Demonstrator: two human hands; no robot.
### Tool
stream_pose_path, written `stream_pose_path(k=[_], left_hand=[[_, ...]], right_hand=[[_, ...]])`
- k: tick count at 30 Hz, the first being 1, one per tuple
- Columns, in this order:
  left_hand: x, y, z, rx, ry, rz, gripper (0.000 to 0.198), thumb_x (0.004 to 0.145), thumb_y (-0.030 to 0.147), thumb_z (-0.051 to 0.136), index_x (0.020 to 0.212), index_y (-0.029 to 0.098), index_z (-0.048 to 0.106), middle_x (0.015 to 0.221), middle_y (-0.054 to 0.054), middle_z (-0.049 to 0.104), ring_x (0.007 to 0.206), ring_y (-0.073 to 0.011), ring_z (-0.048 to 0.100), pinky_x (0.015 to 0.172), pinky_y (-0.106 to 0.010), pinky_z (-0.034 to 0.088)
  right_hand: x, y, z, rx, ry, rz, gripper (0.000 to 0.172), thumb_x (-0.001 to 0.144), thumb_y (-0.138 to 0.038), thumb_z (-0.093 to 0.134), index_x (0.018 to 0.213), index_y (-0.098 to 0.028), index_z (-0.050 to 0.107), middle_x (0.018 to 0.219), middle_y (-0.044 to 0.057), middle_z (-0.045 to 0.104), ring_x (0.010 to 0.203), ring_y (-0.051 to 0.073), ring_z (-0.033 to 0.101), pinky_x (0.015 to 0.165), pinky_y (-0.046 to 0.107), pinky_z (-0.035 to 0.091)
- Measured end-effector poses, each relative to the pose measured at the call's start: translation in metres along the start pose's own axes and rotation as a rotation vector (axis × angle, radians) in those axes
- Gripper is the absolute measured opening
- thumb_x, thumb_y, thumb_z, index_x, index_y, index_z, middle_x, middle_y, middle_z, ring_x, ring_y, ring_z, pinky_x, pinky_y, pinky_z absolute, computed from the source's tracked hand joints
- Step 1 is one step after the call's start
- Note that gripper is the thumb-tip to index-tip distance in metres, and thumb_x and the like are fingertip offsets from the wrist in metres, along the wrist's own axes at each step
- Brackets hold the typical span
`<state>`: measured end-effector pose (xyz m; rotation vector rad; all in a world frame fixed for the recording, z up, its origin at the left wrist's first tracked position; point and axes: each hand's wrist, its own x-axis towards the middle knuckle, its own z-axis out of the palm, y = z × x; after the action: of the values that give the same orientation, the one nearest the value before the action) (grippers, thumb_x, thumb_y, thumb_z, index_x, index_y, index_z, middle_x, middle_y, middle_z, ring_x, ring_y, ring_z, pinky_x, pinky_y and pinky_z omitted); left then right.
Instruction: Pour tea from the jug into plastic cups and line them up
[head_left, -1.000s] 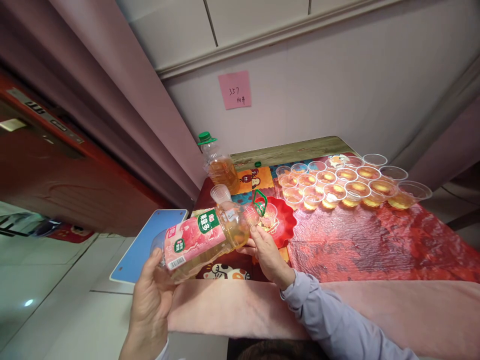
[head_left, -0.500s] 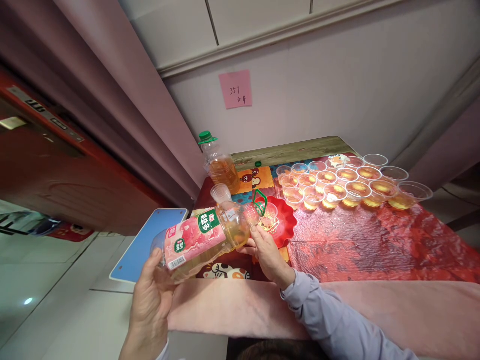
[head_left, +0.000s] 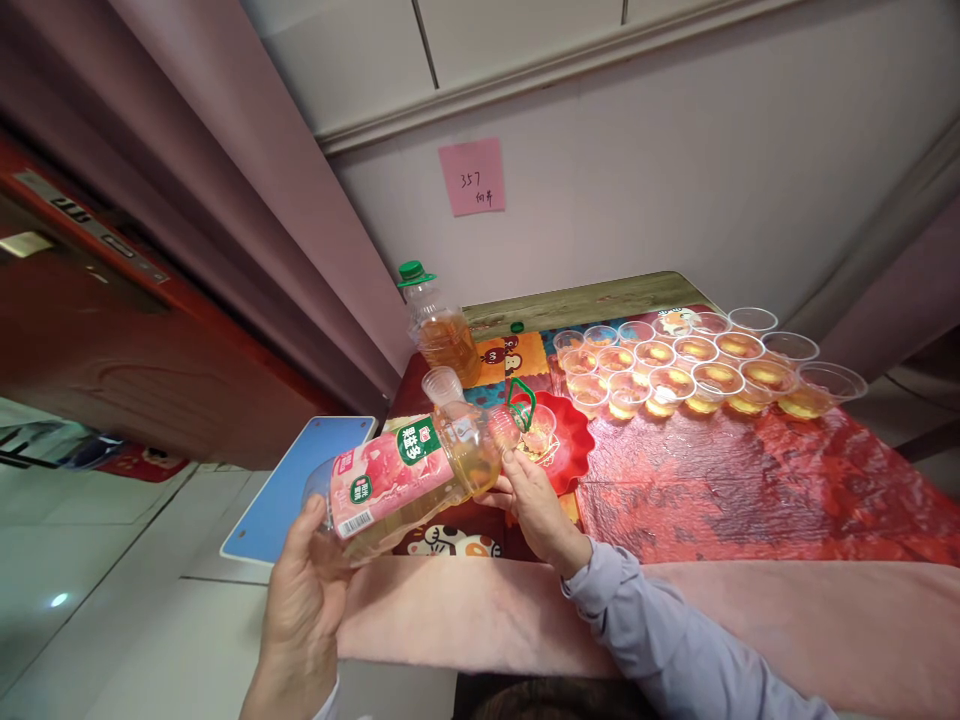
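A large clear juice bottle with a pink and green label is tilted, its neck pointing right and slightly up. My left hand is wrapped around its base end. Near the shoulder and neck, my right hand grips the bottle from below. A green carrying handle hangs at the neck. Beneath the mouth end is a red scalloped dish with a plastic cup in it; the bottle and hand partly hide both. Whether liquid is flowing cannot be seen.
Several clear cups of yellow juice stand in rows at right on the red covering. Behind the bottle are stacked cups and a second bottle with a green cap. A blue stool stands left; a small green cap lies behind.
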<state>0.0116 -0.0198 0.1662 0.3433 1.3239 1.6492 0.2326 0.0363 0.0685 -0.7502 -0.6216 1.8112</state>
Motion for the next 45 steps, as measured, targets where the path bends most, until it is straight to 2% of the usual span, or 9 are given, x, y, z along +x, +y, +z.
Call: stream_pose_path(k=[4,11,17,25,32,36,45], left_hand=[[-0.001,-0.001,0.002,0.040,0.062,0.019,0.054,0.074,0.038,0.095,0.124,0.023,0.080,0.102,-0.009,0.088,0.114,-0.0407,0.081,0.097,-0.049,0.069],[-0.003,0.001,0.005,0.020,0.034,0.029,0.051,0.075,0.035,0.095,0.122,0.023,0.081,0.101,-0.009,0.088,0.114,-0.0408,0.081,0.096,-0.050,0.069],[-0.004,0.001,0.006,0.048,0.065,0.035,0.047,0.073,0.038,0.096,0.114,0.022,0.081,0.102,-0.009,0.088,0.113,-0.0411,0.081,0.097,-0.050,0.069],[-0.004,0.001,0.007,0.035,0.051,0.022,0.052,0.073,0.039,0.095,0.121,0.023,0.081,0.101,-0.009,0.088,0.114,-0.0418,0.081,0.097,-0.051,0.069],[-0.008,0.004,0.014,0.062,0.070,0.035,0.039,0.073,0.037,0.093,0.106,0.020,0.082,0.097,-0.009,0.088,0.108,-0.0419,0.082,0.095,-0.051,0.069],[-0.008,0.003,0.012,0.062,0.072,0.029,0.039,0.073,0.038,0.093,0.106,0.019,0.082,0.098,-0.010,0.087,0.108,-0.0421,0.083,0.094,-0.051,0.070],[-0.010,0.004,0.013,0.063,0.053,0.037,0.040,0.075,0.038,0.093,0.108,0.019,0.082,0.100,-0.010,0.088,0.107,-0.0403,0.083,0.097,-0.049,0.069]], right_hand=[[0.000,-0.001,0.000,0.000,-0.004,-0.004,0.074,0.080,-0.086,0.081,0.127,-0.028,0.072,0.115,0.006,0.083,0.097,0.024,0.083,0.083,0.038,0.068],[0.000,-0.001,0.000,0.000,-0.002,-0.001,0.075,0.080,-0.086,0.082,0.127,-0.029,0.071,0.123,0.006,0.082,0.100,0.024,0.083,0.083,0.037,0.068],[0.001,-0.001,0.000,-0.003,-0.002,0.000,0.075,0.079,-0.086,0.082,0.125,-0.028,0.071,0.118,0.006,0.083,0.099,0.024,0.083,0.083,0.037,0.068],[0.000,-0.001,0.000,-0.015,-0.006,-0.005,0.074,0.083,-0.085,0.079,0.130,-0.029,0.071,0.119,0.007,0.083,0.101,0.025,0.083,0.084,0.038,0.069],[0.001,0.000,-0.001,-0.010,-0.008,-0.009,0.076,0.081,-0.086,0.080,0.130,-0.029,0.072,0.120,0.007,0.083,0.099,0.025,0.083,0.083,0.038,0.069],[0.001,0.000,0.000,-0.005,-0.005,-0.009,0.072,0.082,-0.084,0.081,0.128,-0.029,0.073,0.116,0.006,0.084,0.098,0.025,0.083,0.083,0.038,0.069],[0.002,0.002,-0.001,0.015,0.000,-0.001,0.074,0.079,-0.085,0.083,0.126,-0.028,0.073,0.129,0.007,0.082,0.098,0.023,0.083,0.079,0.034,0.069]])
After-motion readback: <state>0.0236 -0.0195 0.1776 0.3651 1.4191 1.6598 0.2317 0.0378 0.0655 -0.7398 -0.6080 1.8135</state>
